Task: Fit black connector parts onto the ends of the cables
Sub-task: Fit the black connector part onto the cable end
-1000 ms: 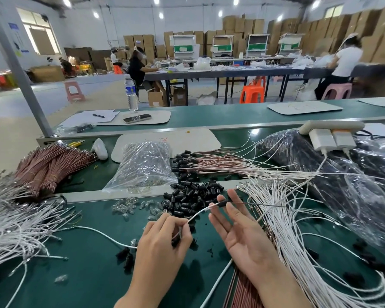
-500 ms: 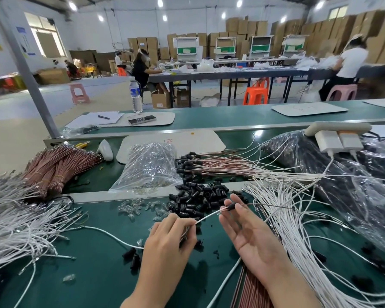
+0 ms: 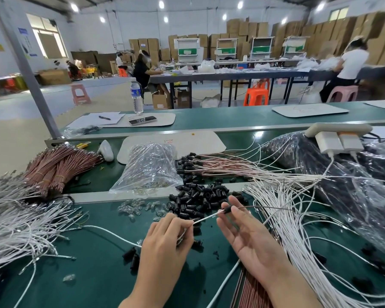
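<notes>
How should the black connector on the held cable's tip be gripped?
Pinch the black connector across its round middle, from the near side: the white cable enters its left end, a thin dark wire leaves its right, so both ends are taken.

warehouse w/ stacked boxes [image 3: 242,27] — ceiling lights [image 3: 161,4] on

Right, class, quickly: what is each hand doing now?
Left hand: pinching the white cable.
Right hand: open, touching the black connector.
</notes>
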Action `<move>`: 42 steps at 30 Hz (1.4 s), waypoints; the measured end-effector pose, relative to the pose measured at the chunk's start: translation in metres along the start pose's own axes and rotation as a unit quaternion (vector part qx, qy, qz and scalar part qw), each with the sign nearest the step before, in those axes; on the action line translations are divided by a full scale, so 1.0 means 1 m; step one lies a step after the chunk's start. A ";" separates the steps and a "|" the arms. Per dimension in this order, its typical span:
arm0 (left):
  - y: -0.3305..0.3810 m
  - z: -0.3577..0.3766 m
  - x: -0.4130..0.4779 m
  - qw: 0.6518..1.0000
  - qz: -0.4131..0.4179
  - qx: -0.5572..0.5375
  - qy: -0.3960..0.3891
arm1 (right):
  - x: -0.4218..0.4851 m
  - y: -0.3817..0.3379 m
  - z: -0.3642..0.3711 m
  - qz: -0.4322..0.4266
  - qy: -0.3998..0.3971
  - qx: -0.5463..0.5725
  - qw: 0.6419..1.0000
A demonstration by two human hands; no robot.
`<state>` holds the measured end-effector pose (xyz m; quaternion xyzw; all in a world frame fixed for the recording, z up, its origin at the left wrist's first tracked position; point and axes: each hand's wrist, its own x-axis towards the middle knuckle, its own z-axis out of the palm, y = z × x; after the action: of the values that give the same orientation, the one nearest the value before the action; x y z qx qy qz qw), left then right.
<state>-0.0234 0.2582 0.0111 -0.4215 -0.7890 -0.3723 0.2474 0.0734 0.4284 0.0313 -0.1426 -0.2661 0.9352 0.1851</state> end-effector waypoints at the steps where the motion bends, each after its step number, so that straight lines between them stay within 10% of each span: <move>1: 0.000 0.000 0.000 1.000 0.001 0.000 0.000 | 0.000 0.000 0.000 0.001 0.002 -0.003 1.000; 42: -0.002 -0.010 -0.002 0.990 -0.060 -0.131 -0.010 | -0.005 -0.001 -0.005 0.002 -0.118 -0.121 0.986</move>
<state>-0.0230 0.2490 0.0151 -0.4063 -0.7598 -0.4818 0.1593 0.0799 0.4295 0.0292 -0.0533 -0.3968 0.9069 0.1316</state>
